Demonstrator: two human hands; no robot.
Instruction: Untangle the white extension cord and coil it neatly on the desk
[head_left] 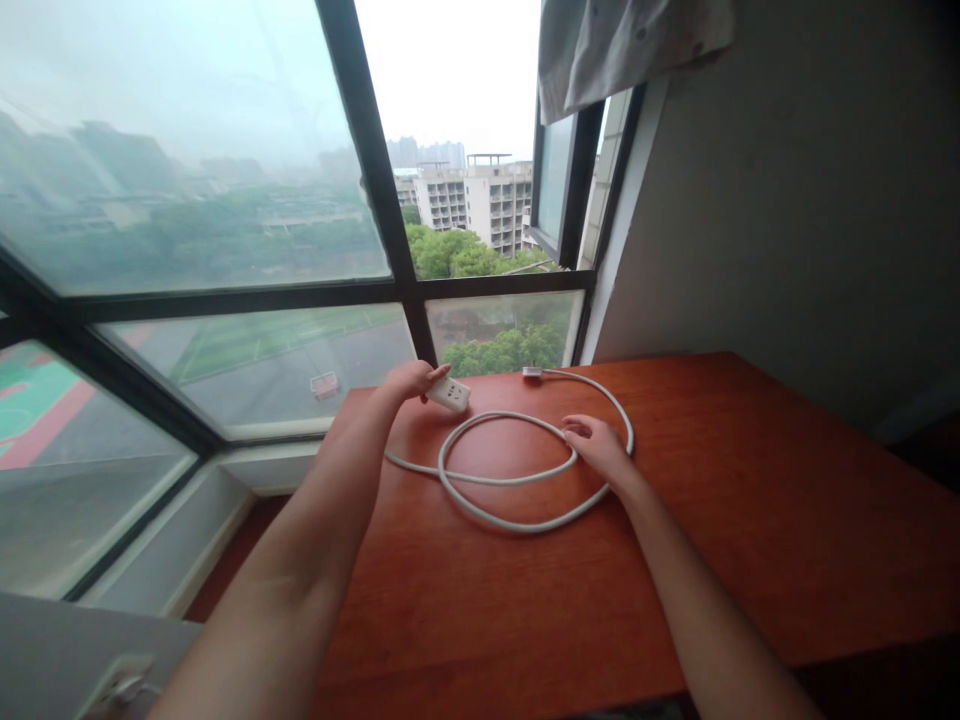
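A white power strip (448,394) with socket holes is gripped at its left end by my left hand (412,379), near the table's far left corner. Its white cord (517,525) lies in loose loops across the reddish-brown table. My right hand (595,444) is at the right bend of the inner loop, its fingers curled over the cord. The fingertips partly hide the cord there. At the cord's far end, the plug (532,372) rests by the table's back edge, with its prongs pointing up.
The wooden table (750,520) stretches to the right along a grey wall (780,200). Dark-framed windows (405,290) stand behind and left, one pane swung open. A curtain (630,50) hangs at the top. A wall socket (120,690) is at lower left.
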